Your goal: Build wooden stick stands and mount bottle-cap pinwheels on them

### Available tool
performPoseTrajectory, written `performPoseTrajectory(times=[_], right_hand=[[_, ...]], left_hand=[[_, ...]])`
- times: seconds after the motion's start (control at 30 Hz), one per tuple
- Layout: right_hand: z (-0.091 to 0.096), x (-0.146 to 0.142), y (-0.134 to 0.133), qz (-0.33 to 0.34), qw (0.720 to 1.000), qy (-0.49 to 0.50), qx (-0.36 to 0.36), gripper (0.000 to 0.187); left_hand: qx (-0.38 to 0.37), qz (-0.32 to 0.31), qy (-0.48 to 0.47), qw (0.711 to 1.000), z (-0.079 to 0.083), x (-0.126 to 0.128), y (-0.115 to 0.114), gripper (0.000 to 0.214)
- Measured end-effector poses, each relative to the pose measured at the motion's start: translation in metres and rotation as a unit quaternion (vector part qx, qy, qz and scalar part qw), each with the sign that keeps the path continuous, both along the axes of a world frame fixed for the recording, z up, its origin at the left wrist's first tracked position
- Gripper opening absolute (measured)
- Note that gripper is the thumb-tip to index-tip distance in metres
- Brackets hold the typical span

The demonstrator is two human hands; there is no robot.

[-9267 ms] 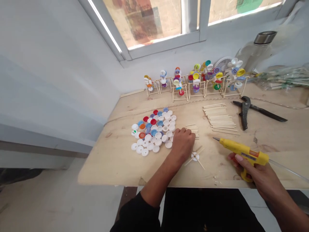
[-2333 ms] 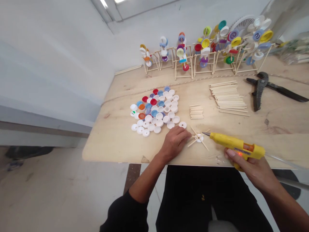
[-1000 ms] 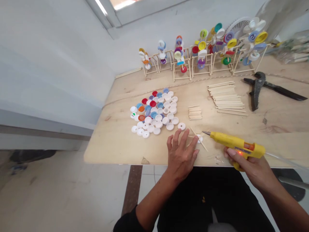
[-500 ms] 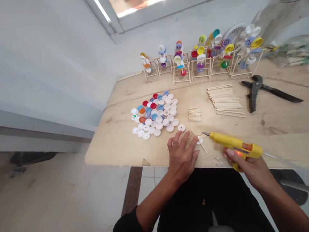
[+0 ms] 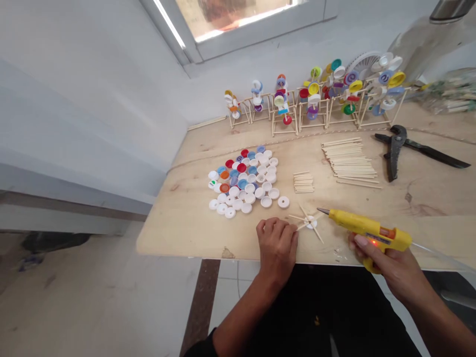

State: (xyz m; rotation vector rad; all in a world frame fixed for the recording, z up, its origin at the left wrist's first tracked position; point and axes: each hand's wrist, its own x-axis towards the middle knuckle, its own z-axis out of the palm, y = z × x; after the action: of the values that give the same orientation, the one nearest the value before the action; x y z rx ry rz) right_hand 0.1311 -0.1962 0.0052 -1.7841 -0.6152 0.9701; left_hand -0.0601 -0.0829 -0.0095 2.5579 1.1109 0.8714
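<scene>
A white cap with several thin sticks glued out from it like a star (image 5: 310, 223) lies near the front edge of the plywood table (image 5: 186, 223). My left hand (image 5: 277, 245) rests just left of it, fingers curled shut, with the end of one stick meeting the fingertips. My right hand (image 5: 386, 258) grips a yellow glue gun (image 5: 368, 232) whose red light is on. The gun's nozzle points left and stops just short of the star's right side.
A pile of white, blue and red bottle caps (image 5: 245, 181) lies left of centre. Behind are a small stick bundle (image 5: 304, 182), a long stick pile (image 5: 349, 161), black cutters (image 5: 396, 148) and a row of finished cap-and-stick models (image 5: 316, 99).
My left hand, lying flat with fingers spread over the star's left side half a second ago, has curled shut beside it. The glue gun has stayed pointed at the star.
</scene>
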Motion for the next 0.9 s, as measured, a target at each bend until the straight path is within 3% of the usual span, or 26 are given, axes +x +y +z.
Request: performPoseTrajectory(times=[0.27, 0.63, 0.9], right_hand=[[0.009, -0.007, -0.001, -0.026, 1.000, -0.001, 0.001, 0.034], [0.008, -0.003, -0.005, -0.031, 0.999, 0.009, -0.017, 0.039], [-0.001, 0.006, -0.007, -0.023, 1.000, 0.009, 0.003, 0.039]], left_hand=[[0.025, -0.018, 0.017, 0.999, -0.003, 0.010, 0.021, 0.015], [0.051, 0.037, 0.030, 0.998, 0.004, 0.028, 0.041, 0.014], [0.030, -0.018, 0.085, 0.996, 0.016, 0.042, 0.069, 0.013]])
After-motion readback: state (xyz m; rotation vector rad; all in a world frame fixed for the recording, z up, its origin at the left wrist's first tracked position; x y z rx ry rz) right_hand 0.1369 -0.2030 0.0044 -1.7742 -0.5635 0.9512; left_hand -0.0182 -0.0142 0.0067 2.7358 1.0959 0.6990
